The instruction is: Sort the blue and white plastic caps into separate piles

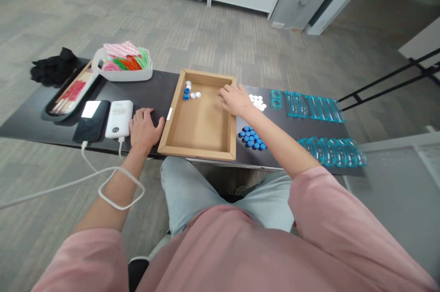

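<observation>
A shallow cardboard box (201,120) stands on the black table. In its far left corner, several white pieces (193,95) and a couple of blue pieces (186,94) form a small L shape. My right hand (235,99) is over the box's right rim, fingers curled inward; whatever they may hold is hidden. A pile of white pieces (257,102) lies just right of that hand, partly covered by it. Nearer me is a group of blue pieces (252,138). My left hand (146,129) rests on the table left of the box, fingers apart and holding nothing.
Clear teal plastic pieces stand in rows (314,106) on the right. At left are a phone (91,122), a white power bank (119,119) with a cable, a white basket (125,74) of colourful strips, a tray of sticks (74,92) and a black cloth (55,67).
</observation>
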`<state>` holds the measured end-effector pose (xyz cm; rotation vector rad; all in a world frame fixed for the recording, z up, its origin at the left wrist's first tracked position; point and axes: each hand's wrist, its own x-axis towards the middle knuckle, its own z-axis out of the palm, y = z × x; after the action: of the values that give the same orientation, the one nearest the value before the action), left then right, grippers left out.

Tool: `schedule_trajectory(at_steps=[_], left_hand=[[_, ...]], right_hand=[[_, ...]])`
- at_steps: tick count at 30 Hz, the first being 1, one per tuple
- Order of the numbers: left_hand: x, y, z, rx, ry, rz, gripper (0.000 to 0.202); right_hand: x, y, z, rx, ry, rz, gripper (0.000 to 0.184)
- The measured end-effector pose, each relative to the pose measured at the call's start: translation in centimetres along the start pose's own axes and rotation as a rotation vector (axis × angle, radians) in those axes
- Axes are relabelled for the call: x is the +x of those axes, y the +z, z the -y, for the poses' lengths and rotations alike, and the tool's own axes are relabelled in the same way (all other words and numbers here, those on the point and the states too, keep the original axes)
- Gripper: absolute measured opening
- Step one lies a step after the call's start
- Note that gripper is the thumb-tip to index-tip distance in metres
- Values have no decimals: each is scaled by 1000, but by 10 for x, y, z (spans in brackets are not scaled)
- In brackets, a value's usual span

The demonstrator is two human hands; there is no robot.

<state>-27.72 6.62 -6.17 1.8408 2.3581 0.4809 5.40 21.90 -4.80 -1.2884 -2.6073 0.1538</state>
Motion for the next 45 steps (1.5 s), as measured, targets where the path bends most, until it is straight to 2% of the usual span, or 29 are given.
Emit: schedule_trajectory(at_steps=[2, 4, 7, 9, 11, 14, 16, 18, 21, 24, 27, 30, 35, 40, 45], left_hand=[[0, 0, 2, -23, 1, 14, 61], [0, 0, 3, -30, -10, 15, 61], [0, 2, 4, -30, -15, -1, 59], [0, 3, 4, -29, -5, -13, 59], [0, 4, 3, -23, 5, -21, 60], [0, 4, 3, -12, 6, -22, 61], [-1, 4, 2, -9, 1, -27, 61], [-1, 5, 2, -9, -5, -33, 60], [-1, 7, 1, -5, -9, -28, 59], [-1, 8, 1, 7, -6, -28, 58], [-1, 7, 1, 9, -4, -20, 59], [-2, 4, 0, 9, -8, -5, 59], [-3, 2, -2, 13, -12, 9, 60], [-2, 3, -1, 24, -15, 0, 61], [-1, 6, -1, 65, -21, -16, 59]], right_hand=[[40, 16, -3, -157, 16, 108, 11], [66, 29, -5, -231, 43, 190, 15], [80, 33, -2, -209, -6, 275, 14], [73, 23, -1, -162, -97, 349, 14], [55, 4, -3, -73, -181, 387, 20], [4, -34, -18, 176, -186, 275, 24], [-44, -56, -35, 335, -62, 139, 19], [-96, -71, -52, 410, 136, 26, 15], [-166, -71, -74, 453, 411, -93, 17], [-212, -54, -83, 461, 572, -156, 16], [-231, -34, -81, 453, 621, -196, 15], [-236, -23, -75, 484, 623, -176, 16], [-242, -24, -73, 620, 596, -94, 25], [-251, -26, -79, 605, 564, -96, 21], [-254, -19, -84, 535, 508, -79, 26]])
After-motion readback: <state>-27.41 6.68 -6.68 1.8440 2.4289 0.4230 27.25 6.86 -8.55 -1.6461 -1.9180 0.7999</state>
